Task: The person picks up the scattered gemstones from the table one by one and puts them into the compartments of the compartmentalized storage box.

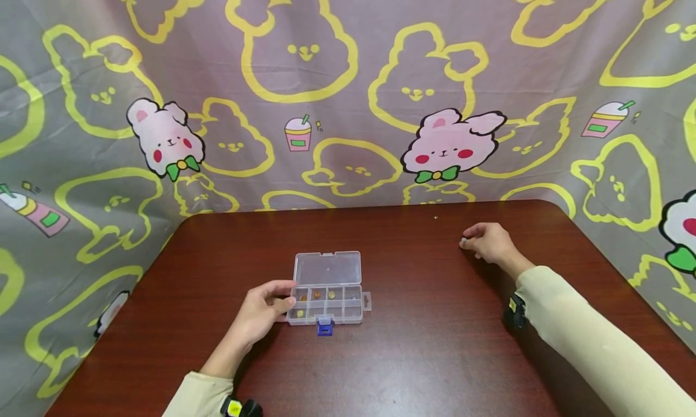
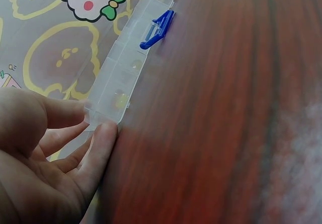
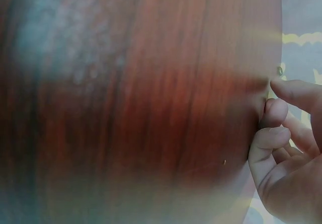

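A clear plastic compartment box (image 1: 325,312) lies on the table, its lid (image 1: 327,268) tipped back and its blue latch (image 1: 325,328) hanging at the front. My left hand (image 1: 263,311) grips the box's left end, thumb on one side and fingers on the other. Small orange pieces (image 1: 317,294) and yellow pieces (image 1: 299,313) sit in some compartments. Off to the right, low over the table, my right hand (image 1: 489,243) pinches a small pale piece (image 1: 464,240) at the fingertips. The right wrist view shows that hand's fingers bent, with the pinched piece largely hidden.
A tiny shiny piece (image 1: 435,217) lies near the table's far edge. In the right wrist view a tiny gold-coloured piece (image 3: 224,162) rests on the wood. A patterned curtain (image 1: 348,103) hangs behind and around the brown table (image 1: 413,344). A hanging tab (image 1: 367,301) sticks out from the box's right end.
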`<control>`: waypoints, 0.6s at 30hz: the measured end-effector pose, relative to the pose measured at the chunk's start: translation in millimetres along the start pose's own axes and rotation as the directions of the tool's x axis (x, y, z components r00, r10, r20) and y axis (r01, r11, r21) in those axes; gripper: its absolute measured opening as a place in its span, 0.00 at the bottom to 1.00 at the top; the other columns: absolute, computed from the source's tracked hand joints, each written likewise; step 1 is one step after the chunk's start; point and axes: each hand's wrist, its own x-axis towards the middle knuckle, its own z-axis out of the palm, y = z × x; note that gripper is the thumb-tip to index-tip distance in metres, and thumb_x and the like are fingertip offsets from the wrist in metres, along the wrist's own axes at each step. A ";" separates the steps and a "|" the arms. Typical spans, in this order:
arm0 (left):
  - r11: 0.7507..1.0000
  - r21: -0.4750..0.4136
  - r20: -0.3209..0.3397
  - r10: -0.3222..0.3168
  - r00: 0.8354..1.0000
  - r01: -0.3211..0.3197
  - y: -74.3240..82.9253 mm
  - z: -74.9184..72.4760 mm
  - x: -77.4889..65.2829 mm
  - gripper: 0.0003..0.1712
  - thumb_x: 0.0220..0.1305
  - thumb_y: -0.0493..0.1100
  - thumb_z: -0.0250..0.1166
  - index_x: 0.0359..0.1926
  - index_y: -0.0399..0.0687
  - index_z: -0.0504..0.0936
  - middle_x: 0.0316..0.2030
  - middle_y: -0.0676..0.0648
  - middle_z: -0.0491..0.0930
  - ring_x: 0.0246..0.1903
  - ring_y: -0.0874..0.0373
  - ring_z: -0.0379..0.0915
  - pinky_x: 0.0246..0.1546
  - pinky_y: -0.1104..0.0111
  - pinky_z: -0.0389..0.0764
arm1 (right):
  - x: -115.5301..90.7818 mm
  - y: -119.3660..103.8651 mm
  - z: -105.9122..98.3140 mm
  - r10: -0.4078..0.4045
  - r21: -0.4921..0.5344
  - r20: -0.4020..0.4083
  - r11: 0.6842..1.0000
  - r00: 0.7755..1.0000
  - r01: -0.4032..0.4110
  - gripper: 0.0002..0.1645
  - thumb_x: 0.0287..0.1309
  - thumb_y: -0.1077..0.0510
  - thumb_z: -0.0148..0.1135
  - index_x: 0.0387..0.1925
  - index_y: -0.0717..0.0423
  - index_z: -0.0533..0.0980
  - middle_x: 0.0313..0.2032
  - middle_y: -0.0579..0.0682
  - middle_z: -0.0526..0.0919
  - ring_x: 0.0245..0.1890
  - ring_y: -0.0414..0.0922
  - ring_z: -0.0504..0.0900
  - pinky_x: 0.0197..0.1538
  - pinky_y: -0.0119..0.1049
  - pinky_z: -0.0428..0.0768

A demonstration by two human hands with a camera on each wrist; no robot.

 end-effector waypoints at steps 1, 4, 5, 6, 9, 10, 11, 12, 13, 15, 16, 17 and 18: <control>1.000 -0.001 -0.001 -0.003 1.000 0.003 0.1 0.0 0.2 0.17 0.64 0.28 0.65 0.54 0.35 0.82 0.46 0.36 0.82 0.37 0.50 0.81 0.32 0.62 0.86 | 0.2 0.0 -0.2 0.005 -0.002 0.002 1.000 1.000 -0.005 0.20 0.60 0.58 0.69 0.49 0.69 0.79 0.28 0.49 0.84 0.21 0.43 0.79 0.21 0.38 0.75; 1.000 -0.001 0.004 -0.006 1.000 0.006 0.0 -0.3 0.6 0.17 0.65 0.28 0.65 0.55 0.35 0.82 0.47 0.37 0.82 0.38 0.50 0.81 0.32 0.62 0.86 | 1.1 -0.2 -0.7 0.019 -0.008 0.002 1.000 1.000 -0.019 0.20 0.60 0.58 0.69 0.49 0.68 0.79 0.29 0.51 0.85 0.22 0.43 0.79 0.21 0.39 0.75; 1.000 0.000 0.005 -0.006 1.000 0.006 -0.2 -0.4 0.7 0.17 0.65 0.28 0.65 0.55 0.35 0.82 0.47 0.37 0.82 0.38 0.51 0.81 0.32 0.61 0.86 | 1.2 -0.5 -0.7 0.021 -0.008 0.003 1.000 1.000 -0.021 0.20 0.60 0.58 0.69 0.49 0.68 0.79 0.30 0.51 0.85 0.22 0.43 0.79 0.21 0.39 0.75; 1.000 0.000 0.005 -0.007 1.000 0.007 -0.4 -0.6 0.6 0.17 0.65 0.28 0.65 0.55 0.35 0.82 0.47 0.37 0.82 0.38 0.50 0.81 0.32 0.61 0.86 | 1.7 -0.3 -0.6 0.023 -0.010 0.002 1.000 1.000 -0.023 0.19 0.60 0.58 0.69 0.48 0.68 0.79 0.30 0.51 0.85 0.22 0.43 0.79 0.21 0.39 0.75; 1.000 -0.002 0.006 -0.009 1.000 0.009 -0.5 -0.9 0.7 0.17 0.65 0.29 0.65 0.55 0.35 0.82 0.47 0.37 0.82 0.38 0.51 0.81 0.33 0.61 0.86 | 2.5 0.1 -0.2 0.023 -0.011 0.000 1.000 1.000 -0.023 0.18 0.60 0.58 0.69 0.47 0.68 0.80 0.30 0.52 0.85 0.21 0.43 0.79 0.20 0.38 0.75; 1.000 -0.002 0.006 -0.010 1.000 0.010 -0.4 -0.9 0.7 0.17 0.65 0.29 0.65 0.55 0.35 0.82 0.47 0.37 0.82 0.38 0.50 0.81 0.33 0.61 0.86 | 2.5 0.1 0.1 0.021 -0.012 0.001 1.000 1.000 -0.021 0.18 0.60 0.58 0.69 0.47 0.68 0.80 0.30 0.52 0.85 0.21 0.43 0.79 0.20 0.38 0.75; 1.000 -0.001 0.006 -0.011 1.000 0.011 -0.1 -1.0 0.5 0.17 0.65 0.29 0.65 0.55 0.35 0.82 0.47 0.36 0.82 0.38 0.50 0.81 0.33 0.61 0.86 | 2.5 0.2 0.2 0.018 -0.012 0.000 1.000 1.000 -0.018 0.17 0.60 0.58 0.69 0.46 0.67 0.81 0.30 0.52 0.85 0.21 0.43 0.79 0.20 0.38 0.75; 1.000 0.000 0.005 -0.012 1.000 0.012 0.3 -1.0 0.3 0.17 0.65 0.29 0.65 0.55 0.35 0.82 0.48 0.36 0.82 0.38 0.50 0.81 0.33 0.61 0.86 | 2.4 0.4 0.2 0.017 -0.014 -0.001 1.000 1.000 -0.017 0.17 0.60 0.58 0.69 0.46 0.67 0.81 0.30 0.52 0.85 0.21 0.43 0.79 0.20 0.38 0.75; 1.000 0.003 0.006 -0.013 1.000 0.013 0.6 -1.0 0.3 0.18 0.65 0.29 0.65 0.55 0.35 0.82 0.48 0.36 0.81 0.38 0.50 0.81 0.33 0.60 0.86 | 2.3 0.6 0.2 0.016 -0.016 -0.003 1.000 1.000 -0.016 0.17 0.60 0.58 0.69 0.46 0.67 0.81 0.30 0.52 0.85 0.21 0.43 0.79 0.20 0.38 0.76; 1.000 0.010 0.005 -0.013 1.000 0.013 1.0 -1.1 -0.1 0.18 0.65 0.29 0.65 0.56 0.35 0.82 0.48 0.37 0.81 0.38 0.50 0.81 0.33 0.60 0.86 | 1.3 0.5 -0.1 0.010 -0.019 -0.008 1.000 1.000 -0.011 0.16 0.60 0.58 0.69 0.45 0.67 0.82 0.31 0.52 0.86 0.21 0.42 0.80 0.21 0.39 0.76; 1.000 0.012 0.005 -0.014 1.000 0.014 1.2 -1.1 -0.4 0.18 0.65 0.30 0.65 0.56 0.36 0.82 0.48 0.37 0.81 0.39 0.50 0.81 0.33 0.60 0.86 | 1.0 0.6 -0.2 0.009 -0.021 -0.008 1.000 1.000 -0.009 0.16 0.60 0.58 0.69 0.45 0.67 0.82 0.31 0.52 0.86 0.21 0.42 0.80 0.21 0.39 0.76; 1.000 0.015 0.005 -0.014 1.000 0.014 1.3 -1.1 -0.6 0.18 0.65 0.30 0.65 0.56 0.36 0.82 0.48 0.37 0.81 0.39 0.50 0.81 0.33 0.60 0.86 | 0.6 0.8 -0.3 0.008 -0.021 -0.009 1.000 1.000 -0.008 0.16 0.60 0.59 0.69 0.45 0.67 0.82 0.31 0.52 0.86 0.21 0.42 0.80 0.21 0.39 0.76; 1.000 0.016 0.005 -0.015 1.000 0.015 1.3 -1.1 -0.8 0.18 0.65 0.30 0.65 0.56 0.36 0.82 0.48 0.37 0.81 0.39 0.50 0.81 0.33 0.60 0.86 | 0.2 0.7 -0.3 0.007 -0.020 -0.008 1.000 1.000 -0.007 0.16 0.60 0.59 0.69 0.45 0.67 0.82 0.31 0.52 0.86 0.21 0.42 0.80 0.21 0.39 0.76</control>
